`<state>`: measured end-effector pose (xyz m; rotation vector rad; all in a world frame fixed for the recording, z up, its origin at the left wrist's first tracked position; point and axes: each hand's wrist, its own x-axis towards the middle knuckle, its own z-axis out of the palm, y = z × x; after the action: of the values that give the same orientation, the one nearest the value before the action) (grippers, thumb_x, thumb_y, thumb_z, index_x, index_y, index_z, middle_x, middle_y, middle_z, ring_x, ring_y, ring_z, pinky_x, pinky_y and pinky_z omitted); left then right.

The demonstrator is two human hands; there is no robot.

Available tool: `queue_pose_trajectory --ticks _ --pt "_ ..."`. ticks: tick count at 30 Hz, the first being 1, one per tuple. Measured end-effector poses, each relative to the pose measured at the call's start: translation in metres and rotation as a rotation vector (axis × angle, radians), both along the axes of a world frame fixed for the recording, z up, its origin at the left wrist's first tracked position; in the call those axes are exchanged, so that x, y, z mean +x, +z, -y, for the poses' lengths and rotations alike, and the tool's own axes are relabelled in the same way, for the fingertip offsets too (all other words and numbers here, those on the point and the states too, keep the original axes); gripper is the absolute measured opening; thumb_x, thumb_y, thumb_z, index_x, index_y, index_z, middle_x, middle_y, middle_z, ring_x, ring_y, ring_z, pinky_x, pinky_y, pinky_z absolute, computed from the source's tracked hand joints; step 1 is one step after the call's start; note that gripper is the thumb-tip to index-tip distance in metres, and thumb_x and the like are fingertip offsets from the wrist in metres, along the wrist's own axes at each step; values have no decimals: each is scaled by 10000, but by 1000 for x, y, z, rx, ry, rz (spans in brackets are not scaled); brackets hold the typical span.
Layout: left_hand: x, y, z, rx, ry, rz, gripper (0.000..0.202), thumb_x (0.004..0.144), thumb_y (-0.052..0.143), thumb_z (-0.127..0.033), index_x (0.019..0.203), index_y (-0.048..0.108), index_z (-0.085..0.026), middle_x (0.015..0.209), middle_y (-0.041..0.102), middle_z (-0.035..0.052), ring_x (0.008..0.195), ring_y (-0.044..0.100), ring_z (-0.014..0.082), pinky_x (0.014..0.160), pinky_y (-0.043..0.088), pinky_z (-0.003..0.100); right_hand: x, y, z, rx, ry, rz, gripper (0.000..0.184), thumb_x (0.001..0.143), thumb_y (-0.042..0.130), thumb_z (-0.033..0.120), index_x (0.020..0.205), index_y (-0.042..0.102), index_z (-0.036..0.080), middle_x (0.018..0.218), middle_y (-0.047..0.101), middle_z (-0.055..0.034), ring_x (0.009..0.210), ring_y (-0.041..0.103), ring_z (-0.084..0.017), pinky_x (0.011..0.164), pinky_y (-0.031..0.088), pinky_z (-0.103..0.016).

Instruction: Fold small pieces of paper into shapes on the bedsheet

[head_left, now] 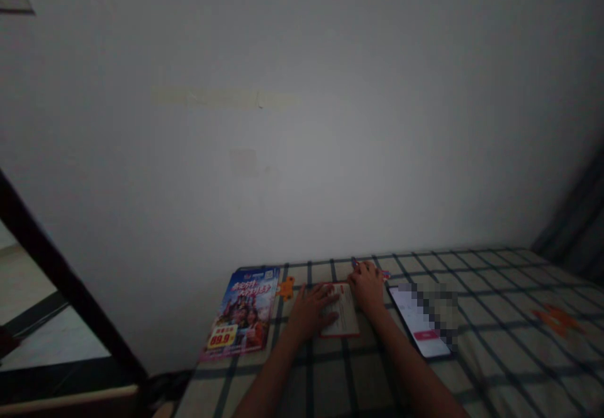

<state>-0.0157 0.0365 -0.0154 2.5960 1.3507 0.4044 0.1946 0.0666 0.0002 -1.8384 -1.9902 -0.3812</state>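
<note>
My left hand (311, 310) lies flat with fingers spread on a small white card with a red border (346, 317), on a checked bed sheet (495, 355). My right hand (367, 287) rests at the card's far right corner, fingers curled downward; whether it grips anything is unclear in the dim light. A small purple and red object (384, 274) pokes out just beyond its fingers.
A colourful leaflet with a yellow price tag (244, 318) lies left of the card. A lit phone (419, 323) lies to the right. A plain white wall (302, 122) rises behind the bed. A dark bed-frame bar (61, 273) slants at the left.
</note>
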Motion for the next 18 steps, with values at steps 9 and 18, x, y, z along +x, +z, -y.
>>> queue_pose_trajectory --ticks 9,18 --pt "1 -5 0 57 17 -37 488 976 450 -519 1457 405 -453 1595 372 -17 1479 307 269 1189 178 667 5 -18 12 62 79 -119 174 913 591 255 972 753 280 1305 631 -55 1263 442 -303 1036 347 -485" --pt "2 -10 -1 105 76 -5 476 982 435 -518 1450 437 -428 1634 290 27 1499 250 304 1192 182 640 23 -28 34 -171 532 -286 421 752 547 50 1066 742 250 1253 687 -51 1255 549 -221 1090 412 -426"
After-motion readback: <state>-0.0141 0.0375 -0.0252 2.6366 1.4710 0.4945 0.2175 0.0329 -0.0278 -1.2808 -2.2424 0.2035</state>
